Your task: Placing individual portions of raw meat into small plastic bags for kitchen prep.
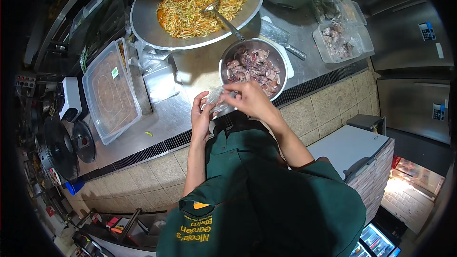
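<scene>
Between my hands, in front of my waist, is a small clear plastic bag (215,96). My left hand (202,116) grips its left side, thumb towards me. Over its right side, my right hand (250,98) has its fingers pinched on the plastic. Whether the bag holds anything cannot be made out. Just beyond my right hand stands a steel bowl (223,62) of cut, purplish raw meat or seafood pieces (255,64). To the left of the bowl, a stack of clear plastic bags (160,84) lies on the steel counter (171,112).
A large metal wok (142,18) of shredded noodles or vegetables (200,7) holds a ladle (228,21). A cleaver (282,37) lies right of it. Plastic tubs (325,51) stand at the far right. Lidded container (114,92) and black fan (60,148) occupy the left.
</scene>
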A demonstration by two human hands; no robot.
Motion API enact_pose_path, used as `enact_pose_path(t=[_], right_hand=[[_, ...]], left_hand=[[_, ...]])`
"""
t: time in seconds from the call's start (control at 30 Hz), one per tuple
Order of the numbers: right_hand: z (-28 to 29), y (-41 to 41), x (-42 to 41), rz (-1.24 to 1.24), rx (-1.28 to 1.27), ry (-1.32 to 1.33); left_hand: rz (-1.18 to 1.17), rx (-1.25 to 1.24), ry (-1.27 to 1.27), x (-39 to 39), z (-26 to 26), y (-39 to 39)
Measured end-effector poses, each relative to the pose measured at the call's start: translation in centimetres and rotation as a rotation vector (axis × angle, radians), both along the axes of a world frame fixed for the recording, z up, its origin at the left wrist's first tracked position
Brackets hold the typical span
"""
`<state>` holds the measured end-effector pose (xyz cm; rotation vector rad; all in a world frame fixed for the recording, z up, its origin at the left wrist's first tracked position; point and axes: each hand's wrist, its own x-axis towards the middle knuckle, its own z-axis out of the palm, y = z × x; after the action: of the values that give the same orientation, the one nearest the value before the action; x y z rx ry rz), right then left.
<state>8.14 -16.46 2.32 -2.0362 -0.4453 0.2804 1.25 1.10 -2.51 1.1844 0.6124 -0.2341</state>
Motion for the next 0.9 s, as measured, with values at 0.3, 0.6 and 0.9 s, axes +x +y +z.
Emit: enact_pose_path(t=[0.3,0.6,0.9], right_hand=[[-9.3,-2.1,7.2,-0.164,-0.431,-0.310],[-7.1,-3.2,7.4,-0.167,-0.443,-0.242],[0.0,-0.2,1.6,0.249,0.080,0.185]], left_hand=[[0.009,0.025,0.017,-0.3,0.3,-0.4],[0.027,0.041,-0.004,-0.2,-0.2,0.1],[0.021,0.007,0.012,0.4,-0.5,0.1]])
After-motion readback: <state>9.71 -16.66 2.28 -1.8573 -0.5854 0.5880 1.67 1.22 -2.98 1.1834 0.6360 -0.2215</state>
